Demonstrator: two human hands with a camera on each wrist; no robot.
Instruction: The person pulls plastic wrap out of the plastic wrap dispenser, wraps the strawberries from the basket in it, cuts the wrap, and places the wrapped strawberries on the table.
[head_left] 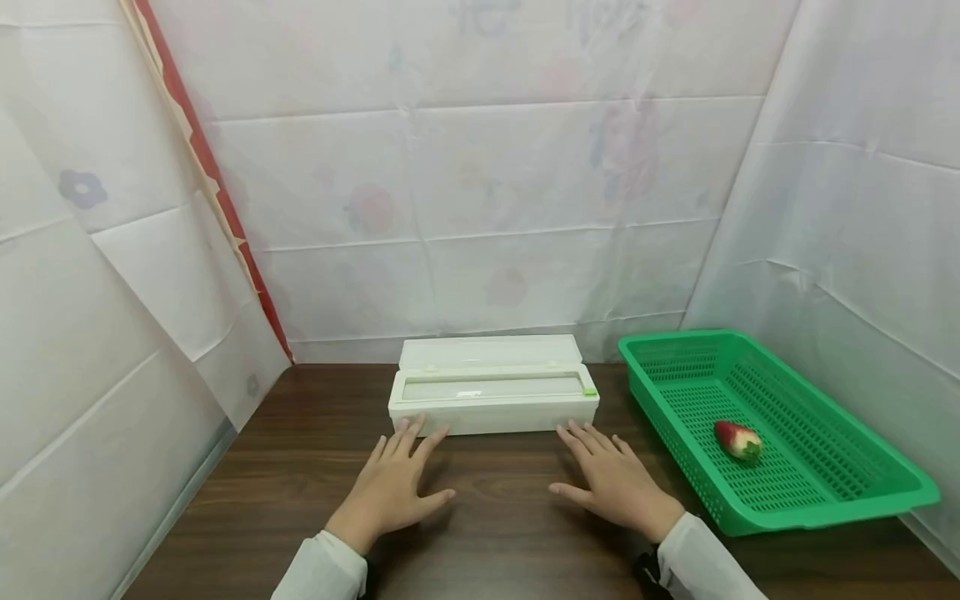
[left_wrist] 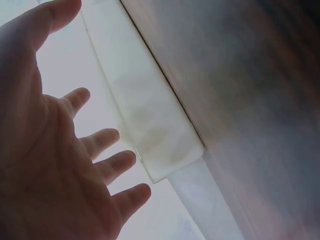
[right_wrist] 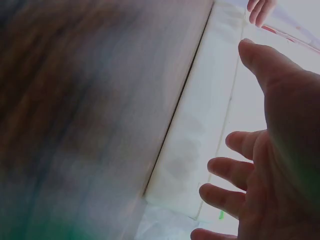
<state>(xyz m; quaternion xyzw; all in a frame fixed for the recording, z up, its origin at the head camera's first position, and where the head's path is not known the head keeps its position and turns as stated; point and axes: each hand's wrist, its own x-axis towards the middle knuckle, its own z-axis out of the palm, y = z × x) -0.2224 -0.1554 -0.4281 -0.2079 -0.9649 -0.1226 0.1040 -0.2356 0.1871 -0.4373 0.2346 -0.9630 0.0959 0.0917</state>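
Observation:
A long white cling film dispenser (head_left: 495,418) sits on the table near the back curtain, its lid (head_left: 491,352) raised behind it. A small green tab (head_left: 590,392) marks the right end of its top slot. My left hand (head_left: 393,492) is spread palm down in front of the dispenser's left end, fingertips overlapping its front face in the head view. On the other side, my right hand (head_left: 618,490) reaches toward the right end with fingers extended. Both wrist views show bare palms and the dispenser's front wall (left_wrist: 150,115) beyond the fingers. Neither hand holds anything.
At the right stands a green perforated plastic basket (head_left: 667,450). Inside it lies a red and pale fruit with green leaves, like a strawberry (head_left: 737,440). Pale printed curtains (head_left: 495,208) enclose the dark wooden table (head_left: 300,467) at the back and both sides.

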